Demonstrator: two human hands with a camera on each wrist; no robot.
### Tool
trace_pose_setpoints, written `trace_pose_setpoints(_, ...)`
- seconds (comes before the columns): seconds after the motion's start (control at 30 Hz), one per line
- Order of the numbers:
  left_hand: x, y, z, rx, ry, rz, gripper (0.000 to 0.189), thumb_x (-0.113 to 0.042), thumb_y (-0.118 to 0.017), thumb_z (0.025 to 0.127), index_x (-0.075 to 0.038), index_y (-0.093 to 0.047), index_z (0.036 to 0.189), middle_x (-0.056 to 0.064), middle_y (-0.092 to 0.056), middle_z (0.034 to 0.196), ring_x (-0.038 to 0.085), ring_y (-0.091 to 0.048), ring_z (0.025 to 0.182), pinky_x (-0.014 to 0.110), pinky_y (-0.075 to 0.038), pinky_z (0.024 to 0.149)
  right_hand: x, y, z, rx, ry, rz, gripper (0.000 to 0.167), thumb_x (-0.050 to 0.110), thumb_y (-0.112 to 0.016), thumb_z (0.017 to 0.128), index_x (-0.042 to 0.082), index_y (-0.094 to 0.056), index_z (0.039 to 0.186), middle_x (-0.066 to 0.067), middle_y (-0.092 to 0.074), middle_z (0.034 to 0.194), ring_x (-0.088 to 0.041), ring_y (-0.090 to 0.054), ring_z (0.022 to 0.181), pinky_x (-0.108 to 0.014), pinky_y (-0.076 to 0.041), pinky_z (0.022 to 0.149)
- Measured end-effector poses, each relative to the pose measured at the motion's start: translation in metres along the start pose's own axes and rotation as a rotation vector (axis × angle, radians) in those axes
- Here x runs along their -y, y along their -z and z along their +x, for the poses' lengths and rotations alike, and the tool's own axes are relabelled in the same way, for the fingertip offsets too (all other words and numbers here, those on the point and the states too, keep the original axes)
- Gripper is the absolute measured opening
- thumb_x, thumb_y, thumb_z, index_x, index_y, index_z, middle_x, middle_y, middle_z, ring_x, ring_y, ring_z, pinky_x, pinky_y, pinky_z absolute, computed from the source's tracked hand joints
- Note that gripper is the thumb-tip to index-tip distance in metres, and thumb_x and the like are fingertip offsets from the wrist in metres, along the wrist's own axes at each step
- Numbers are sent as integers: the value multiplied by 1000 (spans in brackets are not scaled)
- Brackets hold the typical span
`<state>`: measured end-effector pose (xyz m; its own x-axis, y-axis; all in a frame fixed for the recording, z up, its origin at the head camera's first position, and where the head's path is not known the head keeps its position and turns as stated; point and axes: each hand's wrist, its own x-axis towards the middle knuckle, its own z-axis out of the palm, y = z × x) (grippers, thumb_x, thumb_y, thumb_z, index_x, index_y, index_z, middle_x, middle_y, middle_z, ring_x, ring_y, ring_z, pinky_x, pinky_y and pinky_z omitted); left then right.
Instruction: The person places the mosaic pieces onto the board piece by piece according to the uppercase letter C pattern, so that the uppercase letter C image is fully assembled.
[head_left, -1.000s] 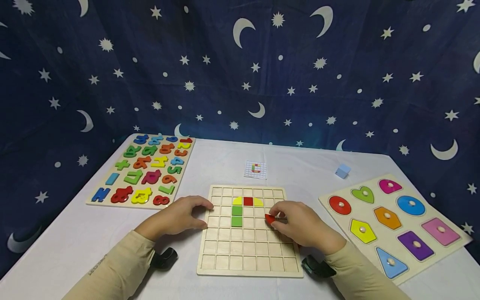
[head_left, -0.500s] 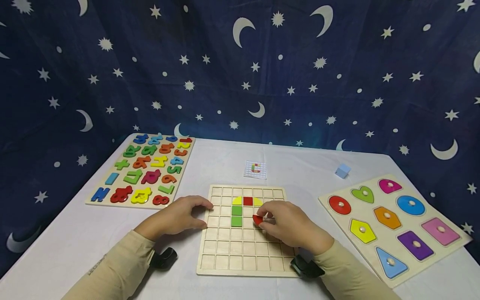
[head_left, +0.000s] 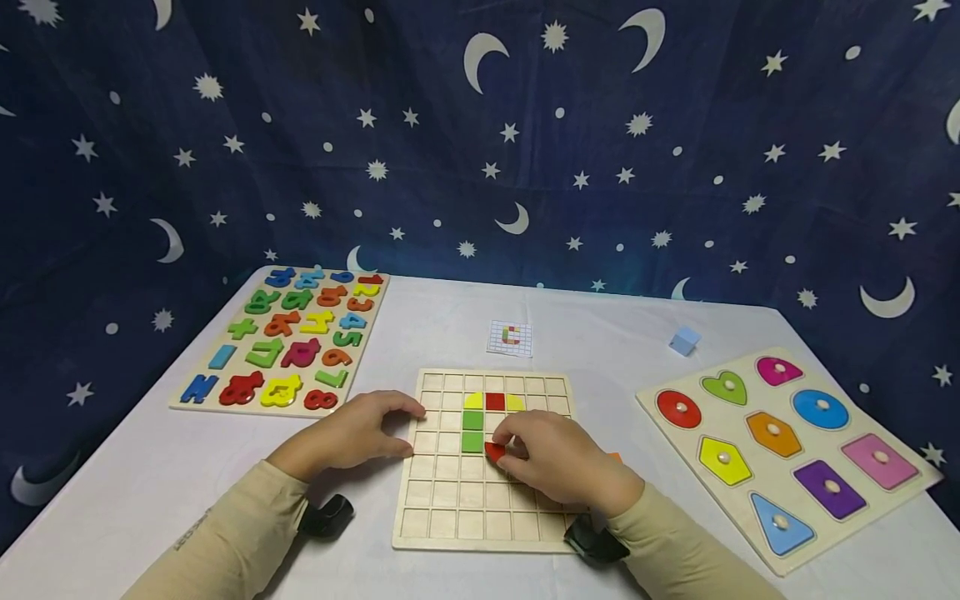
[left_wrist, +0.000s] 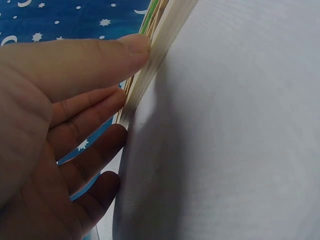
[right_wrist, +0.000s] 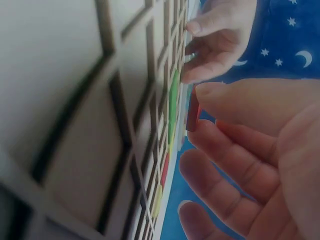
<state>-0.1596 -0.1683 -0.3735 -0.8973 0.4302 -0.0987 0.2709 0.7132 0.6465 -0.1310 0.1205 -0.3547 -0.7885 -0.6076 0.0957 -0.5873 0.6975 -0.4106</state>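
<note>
Between thumb and index finger, my right hand (head_left: 562,458) pinches a small red piece with a curved edge (head_left: 494,452). It is held above the wooden grid board (head_left: 450,525), just right of the lower green square (head_left: 472,442); the right wrist view shows the red piece (right_wrist: 193,112) off the board's surface. Another green square (head_left: 472,421) lies above that one. A red square (head_left: 495,402) sits between two yellow rounded-corner pieces (head_left: 476,401). My left hand (head_left: 360,433) rests at the board's left edge, its thumb (left_wrist: 135,47) touching the rim, fingers loosely extended.
A card with a coloured grid pattern (head_left: 510,339) lies behind the board. A number puzzle board (head_left: 247,333) is at left, a shape puzzle board (head_left: 795,492) at right. A light blue cube (head_left: 684,341) stands at back right. Something orange (head_left: 615,457) shows behind my right hand.
My right hand has moved left across the board with the red piece, from the right columns to beside the green squares. The orange thing has come into view. My left hand stays put.
</note>
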Motion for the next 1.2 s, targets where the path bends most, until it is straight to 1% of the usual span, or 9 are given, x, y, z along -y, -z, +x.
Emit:
trace_pose_setpoints(0.13,-1,0,0,1,3,-1,42,-13,-86,78,-14,-69,117,6,-62,129,31,-50,129,52,-37,111,4,-3,1,1,15,-5,11,18,-73,89,14,-69,100,8,-64,89,-7,-55,78,-31,-50,72)
trace_pose_setpoints(0.33,-1,1,0,6,5,-5,42,-13,-86,79,-15,-69,117,5,-62,129,31,-50,129,52,-36,111,10,-6,3,13,23,-18,8,17,-72,89,16,-69,97,10,-62,85,-7,-52,79,-31,-48,71)
trace_pose_setpoints(0.47,0,1,0,11,-5,-4,42,-13,-86,79,-15,-69,117,5,-62,129,31,-50,129,52,-36,111,12,-9,6,17,35,-29,7,18,-71,90,17,-69,96,10,-62,85,-7,-54,79,-30,-49,71)
trace_pose_setpoints(0.77,0,1,1,8,-20,10,42,-13,-86,79,-13,-69,118,6,-62,129,31,-50,129,52,-37,111,14,-13,11,17,53,-63,7,19,-71,90,17,-70,96,9,-65,88,-8,-57,82,-31,-51,75)
trace_pose_setpoints(1.03,-1,1,1,9,-3,-1,42,-13,-85,79,-14,-69,118,5,-62,129,30,-50,129,51,-36,111,13,-14,12,32,56,-59,6,19,-72,89,18,-72,95,11,-66,88,-9,-58,83,-30,-51,73)
trace_pose_setpoints(1.2,-2,0,1,7,-9,-5,42,-12,-85,79,-13,-69,118,4,-63,128,29,-51,128,50,-37,111,14,-15,13,22,59,-58,6,19,-73,88,18,-72,94,11,-66,87,-8,-58,82,-29,-50,71)
